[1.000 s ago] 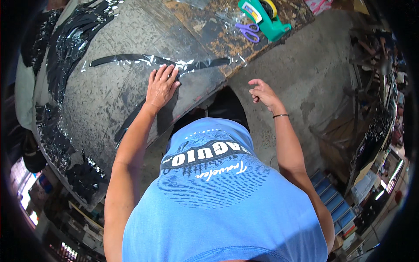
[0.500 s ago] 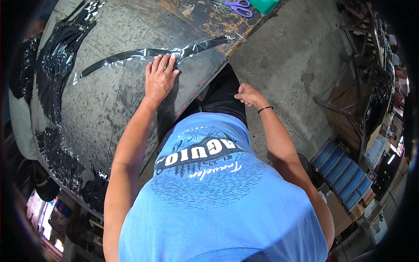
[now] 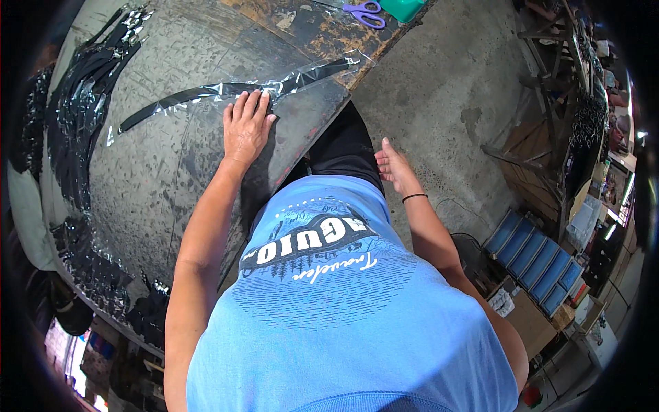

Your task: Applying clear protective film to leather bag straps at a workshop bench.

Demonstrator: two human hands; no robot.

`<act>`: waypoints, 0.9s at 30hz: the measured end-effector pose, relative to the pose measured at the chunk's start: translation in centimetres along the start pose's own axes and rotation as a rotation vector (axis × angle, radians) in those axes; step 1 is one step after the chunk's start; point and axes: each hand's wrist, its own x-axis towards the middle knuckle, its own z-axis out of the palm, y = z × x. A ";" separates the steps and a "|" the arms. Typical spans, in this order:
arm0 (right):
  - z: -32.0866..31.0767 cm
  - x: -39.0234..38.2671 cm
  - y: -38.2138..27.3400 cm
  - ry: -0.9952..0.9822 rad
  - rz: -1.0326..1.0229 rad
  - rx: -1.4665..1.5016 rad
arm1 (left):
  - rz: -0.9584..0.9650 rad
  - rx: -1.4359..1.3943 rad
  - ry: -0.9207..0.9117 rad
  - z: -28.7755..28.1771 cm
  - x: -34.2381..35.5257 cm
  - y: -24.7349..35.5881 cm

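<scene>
Black strip (image 3: pixel 317 75) on the counter (image 3: pixel 199 55), against the slightly spread fingers of your left hand (image 3: pixel 246 130).
Your right hand (image 3: pixel 398 166) is empty, fingers loosely extended; pressing too lightly could let the strip slide.

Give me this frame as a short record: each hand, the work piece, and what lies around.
Left hand: palm down on the table, fingertips at the strip
Right hand: off the table edge, nothing seen in it
Work piece: one black strip with clear plastic, lying slightly curved
Table, far side: purple scissors
Table, left side: many black strips, heaped
</scene>
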 end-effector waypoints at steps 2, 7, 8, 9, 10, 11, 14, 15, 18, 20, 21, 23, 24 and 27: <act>0.7 0.0 -0.1 0.096 -0.097 -0.126 | -0.005 -0.011 -0.024 -0.1 0.0 0.1; 1.7 2.1 -0.6 0.193 -0.333 -0.289 | -0.028 -0.003 -0.026 -0.3 0.0 0.2; 1.7 2.3 -1.1 0.267 -0.441 -0.356 | -0.018 -0.021 -0.020 -0.3 -0.1 0.1; 1.6 2.2 -1.8 0.231 -0.467 -0.363 | -0.010 -0.040 -0.018 -0.3 -0.1 0.0; 1.5 1.8 -2.9 0.264 -0.737 -0.539 | -0.019 -0.051 -0.021 -0.2 -0.1 0.0; 1.9 1.4 -4.4 0.317 -0.937 -0.726 | -0.019 -0.044 -0.007 -0.1 -0.2 0.0; 4.0 -1.5 -10.7 0.139 -1.152 -0.859 | -0.049 0.015 0.008 -0.1 -0.5 -0.5; 5.0 -2.6 -13.0 0.002 -1.144 -0.888 | -0.036 -0.006 0.012 -0.1 -0.5 -0.5; 9.1 -4.6 -18.9 -0.302 -1.139 -1.002 | -0.038 -0.020 0.024 0.0 -0.7 -0.6; 12.6 -4.4 -21.4 -0.463 -1.129 -1.075 | -0.031 -0.018 -0.005 0.0 -0.8 -0.5; 14.3 -3.9 -22.4 -0.601 -1.159 -1.143 | -0.046 -0.014 0.011 0.0 -0.8 -0.4; 17.1 -2.9 -23.8 -0.747 -1.188 -1.212 | -0.038 -0.030 0.002 0.0 -0.8 -0.4; 18.4 -2.2 -24.2 -0.811 -1.173 -1.271 | -0.043 -0.037 -0.002 0.0 -0.8 -0.4; 21.1 -0.5 -25.0 -0.900 -1.120 -1.364 | -0.040 -0.047 0.023 -0.1 -0.8 -0.5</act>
